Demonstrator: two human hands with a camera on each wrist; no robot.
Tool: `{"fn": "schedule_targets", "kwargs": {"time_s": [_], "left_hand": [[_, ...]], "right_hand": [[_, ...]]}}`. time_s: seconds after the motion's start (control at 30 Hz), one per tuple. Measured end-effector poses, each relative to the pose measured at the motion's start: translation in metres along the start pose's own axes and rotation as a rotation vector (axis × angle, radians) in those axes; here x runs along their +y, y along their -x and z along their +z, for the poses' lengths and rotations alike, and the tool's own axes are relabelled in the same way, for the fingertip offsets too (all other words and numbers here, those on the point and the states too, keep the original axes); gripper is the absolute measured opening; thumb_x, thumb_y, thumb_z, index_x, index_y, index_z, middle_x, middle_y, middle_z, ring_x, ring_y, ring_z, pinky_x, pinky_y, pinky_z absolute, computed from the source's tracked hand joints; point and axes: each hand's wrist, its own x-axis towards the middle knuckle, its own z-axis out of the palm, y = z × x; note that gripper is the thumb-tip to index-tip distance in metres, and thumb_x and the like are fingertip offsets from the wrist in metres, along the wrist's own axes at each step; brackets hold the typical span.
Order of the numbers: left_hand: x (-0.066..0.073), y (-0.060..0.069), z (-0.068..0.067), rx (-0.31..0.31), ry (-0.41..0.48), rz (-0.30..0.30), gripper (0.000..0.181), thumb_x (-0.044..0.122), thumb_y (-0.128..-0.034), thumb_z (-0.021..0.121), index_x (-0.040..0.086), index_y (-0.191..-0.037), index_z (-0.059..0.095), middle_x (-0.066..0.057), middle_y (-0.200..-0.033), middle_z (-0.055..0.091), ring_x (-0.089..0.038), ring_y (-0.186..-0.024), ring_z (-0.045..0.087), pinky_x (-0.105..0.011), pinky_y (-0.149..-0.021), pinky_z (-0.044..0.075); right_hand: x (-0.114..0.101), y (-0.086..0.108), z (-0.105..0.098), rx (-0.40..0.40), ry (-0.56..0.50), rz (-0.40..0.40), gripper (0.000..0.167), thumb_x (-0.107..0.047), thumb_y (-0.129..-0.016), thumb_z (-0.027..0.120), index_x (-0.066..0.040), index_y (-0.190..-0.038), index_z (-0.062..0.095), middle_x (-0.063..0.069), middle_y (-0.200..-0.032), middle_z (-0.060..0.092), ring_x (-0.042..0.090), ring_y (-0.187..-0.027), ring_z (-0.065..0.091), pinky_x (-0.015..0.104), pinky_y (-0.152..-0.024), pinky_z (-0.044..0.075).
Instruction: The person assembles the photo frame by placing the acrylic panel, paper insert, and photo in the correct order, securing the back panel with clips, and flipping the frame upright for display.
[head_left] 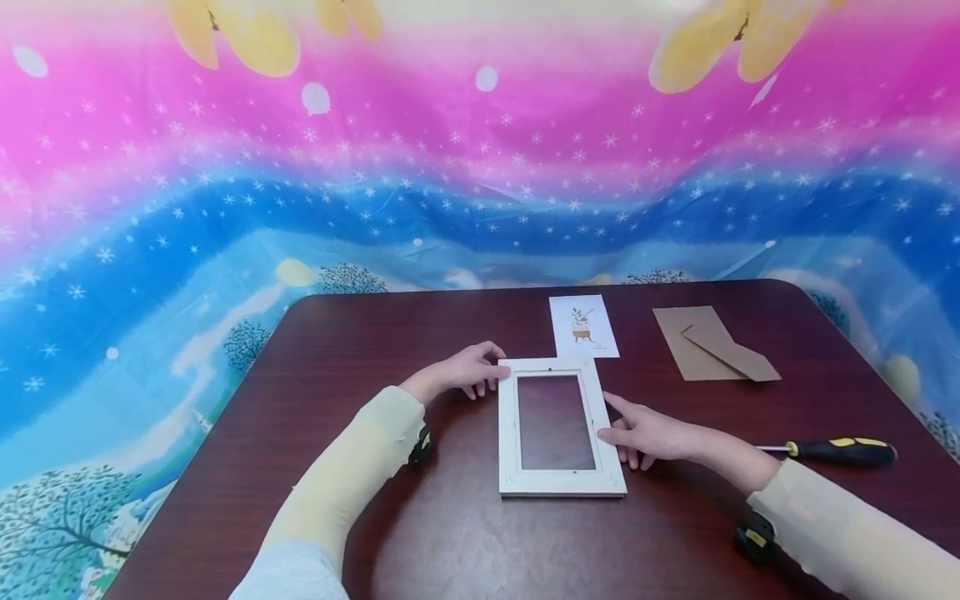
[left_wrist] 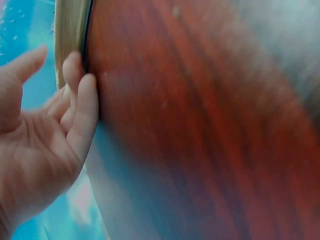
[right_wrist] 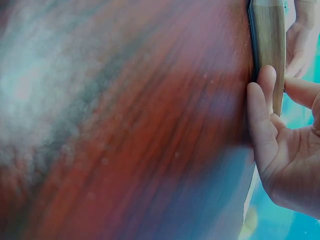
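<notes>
A white picture frame lies on the dark wood table, with a glossy, pinkish sheen across its opening. At its upper left corner is my left hand. In the left wrist view its fingertips touch the frame's side, while the thumb stands off from it. My right hand holds the right side, thumb on the frame's face and fingers against the outer edge. A printed card with a potted plant lies just beyond the frame.
A brown backing board with an angled stand leg lies at the back right. Beyond my right wrist is a screwdriver with a black and yellow handle. A patterned cloth hangs behind the table.
</notes>
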Motion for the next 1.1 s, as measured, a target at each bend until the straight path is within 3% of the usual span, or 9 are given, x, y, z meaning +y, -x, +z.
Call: {"fn": "schedule_targets", "kwargs": {"time_s": [0.27, 0.77, 0.97, 1.1], "left_hand": [[-0.001, -0.002, -0.004, -0.105, -0.029, 0.016, 0.041, 0.021, -0.0973, 0.061, 0.007, -0.133, 0.046, -0.008, -0.081, 0.058, -0.020, -0.064, 0.053, -0.031, -0.056, 0.047], [0.002, -0.005, -0.001, -0.124, -0.037, -0.002, 0.037, 0.021, -0.0967, 0.063, 0.009, -0.128, 0.048, -0.008, -0.083, 0.058, -0.020, -0.068, 0.055, -0.030, -0.059, 0.047], [0.002, -0.003, -0.001, -0.119, -0.039, -0.003, 0.036, 0.021, -0.0969, 0.062, 0.009, -0.127, 0.048, -0.008, -0.084, 0.058, -0.020, -0.069, 0.055, -0.031, -0.060, 0.047], [0.003, -0.001, -0.003, -0.116, -0.046, -0.012, 0.036, 0.021, -0.0973, 0.062, 0.010, -0.128, 0.047, -0.008, -0.084, 0.058, -0.020, -0.070, 0.055, -0.031, -0.061, 0.047]], "right_hand": [[-0.003, 0.000, 0.001, 0.003, 0.015, -0.007, 0.079, -0.022, -0.100, 0.057, 0.009, -0.150, 0.004, 0.007, -0.067, 0.057, 0.022, -0.054, 0.057, 0.037, -0.048, 0.049], [-0.009, -0.002, -0.004, -0.011, 0.039, 0.059, 0.078, -0.025, -0.099, 0.056, 0.004, -0.152, 0.006, 0.008, -0.065, 0.060, 0.025, -0.053, 0.060, 0.038, -0.048, 0.051], [-0.018, -0.009, -0.020, 0.009, 0.126, 0.108, 0.079, -0.030, -0.099, 0.055, 0.008, -0.150, 0.008, 0.007, -0.072, 0.062, 0.024, -0.059, 0.062, 0.037, -0.051, 0.051], [-0.027, -0.023, -0.044, 0.099, 0.214, 0.053, 0.068, -0.025, -0.102, 0.051, 0.012, -0.147, 0.018, 0.008, -0.077, 0.064, 0.023, -0.063, 0.062, 0.038, -0.054, 0.051]]}}
